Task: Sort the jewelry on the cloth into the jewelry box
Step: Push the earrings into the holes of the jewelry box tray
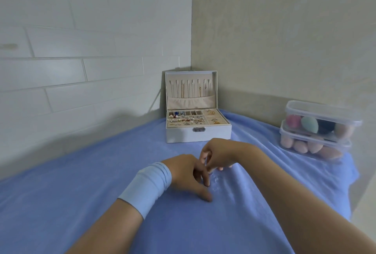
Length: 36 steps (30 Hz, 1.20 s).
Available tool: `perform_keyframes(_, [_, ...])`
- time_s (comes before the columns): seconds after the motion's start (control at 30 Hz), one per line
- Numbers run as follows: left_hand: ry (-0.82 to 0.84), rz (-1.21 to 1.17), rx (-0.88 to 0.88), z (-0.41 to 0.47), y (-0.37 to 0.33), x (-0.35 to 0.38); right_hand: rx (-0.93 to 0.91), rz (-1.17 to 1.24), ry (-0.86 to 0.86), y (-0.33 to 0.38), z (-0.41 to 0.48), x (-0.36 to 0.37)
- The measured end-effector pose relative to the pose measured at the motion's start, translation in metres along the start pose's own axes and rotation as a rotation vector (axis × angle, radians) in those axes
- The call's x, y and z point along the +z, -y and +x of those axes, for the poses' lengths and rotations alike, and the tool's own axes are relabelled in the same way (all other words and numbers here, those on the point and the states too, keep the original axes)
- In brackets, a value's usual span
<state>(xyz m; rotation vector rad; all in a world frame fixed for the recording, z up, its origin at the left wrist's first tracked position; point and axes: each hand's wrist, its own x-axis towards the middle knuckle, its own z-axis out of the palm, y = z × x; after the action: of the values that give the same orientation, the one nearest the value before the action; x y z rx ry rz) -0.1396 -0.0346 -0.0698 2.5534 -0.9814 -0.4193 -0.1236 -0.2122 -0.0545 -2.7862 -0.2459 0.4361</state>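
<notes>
the blue cloth (81,203) lies nearest, the left hand (188,174) pressing it with straight fingers beside tiny pale jewelry (216,182). the right hand (218,156) curls its fingertips together; whether they pinch a piece is unclear. light, slippery bits, likely needing a fingertip pinch.

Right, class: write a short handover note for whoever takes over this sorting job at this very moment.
Left hand: fingers spread, touching the cloth.
Right hand: fingers curled just beyond it; unclear whether they pinch anything.
Jewelry box: open at the back of the cloth, many sorted pieces already inside, chains hanging in the lid.
Left to do: a few loose pieces on the cloth by the left hand.
</notes>
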Motion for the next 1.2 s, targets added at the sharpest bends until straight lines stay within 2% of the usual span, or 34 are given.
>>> perform_keyframes(0.2, [-0.036, -0.135, -0.01, -0.003, 0.013, -0.01, -0.027, 0.172, -0.077, -0.002, 0.002, -0.009])
perform_keyframes(0.37, [-0.262, -0.409, -0.053, -0.003, 0.031, -0.02, -0.031, 0.253, -0.156, -0.002, 0.002, -0.02])
perform_keyframes(0.5, [-0.365, -0.615, -0.057, 0.002, 0.038, -0.02, -0.052, 0.325, -0.213, -0.002, 0.006, -0.022])
perform_keyframes(0.57, [-0.41, -0.631, -0.063, 0.008, 0.04, -0.021, -0.067, 0.417, -0.217, -0.002, 0.01, -0.022])
perform_keyframes(0.67, [-0.447, -0.528, -0.066, 0.019, 0.044, -0.025, -0.08, 0.519, -0.172, -0.002, 0.014, -0.024])
perform_keyframes(0.8, [-0.476, -0.406, -0.053, 0.034, 0.048, -0.031, -0.047, 0.404, -0.073, -0.005, 0.021, -0.022])
perform_keyframes(0.9, [-0.456, -0.363, -0.057, 0.044, 0.051, -0.031, -0.032, 0.34, -0.085, -0.006, 0.028, -0.019])
perform_keyframes(1.03, [-0.416, -0.482, -0.033, 0.052, 0.053, -0.026, -0.079, 0.411, -0.145, -0.005, 0.035, -0.01])
perform_keyframes(1.2, [-0.457, -0.623, -0.086, 0.048, 0.059, -0.024, -0.09, 0.435, -0.199, 0.003, 0.033, -0.002])
